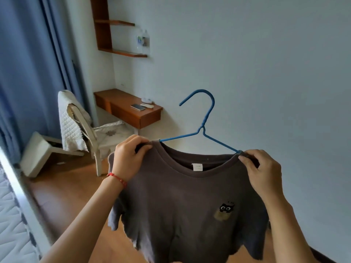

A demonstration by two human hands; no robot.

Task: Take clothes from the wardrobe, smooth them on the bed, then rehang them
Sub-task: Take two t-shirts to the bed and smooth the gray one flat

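Fingers (141, 144) of the left hand (129, 158) pinch one shoulder of the dark grey cotton T-shirt (186, 202) against the thin blue wire hanger (204, 128); the right hand (263, 173) pinches the other shoulder likewise. The shirt hangs in mid-air before the pale wall, collar sitting on the hanger's arms. To seat it well, I'd tug both shoulder seams evenly outward so the neckline centres under the hook, then carry it level.
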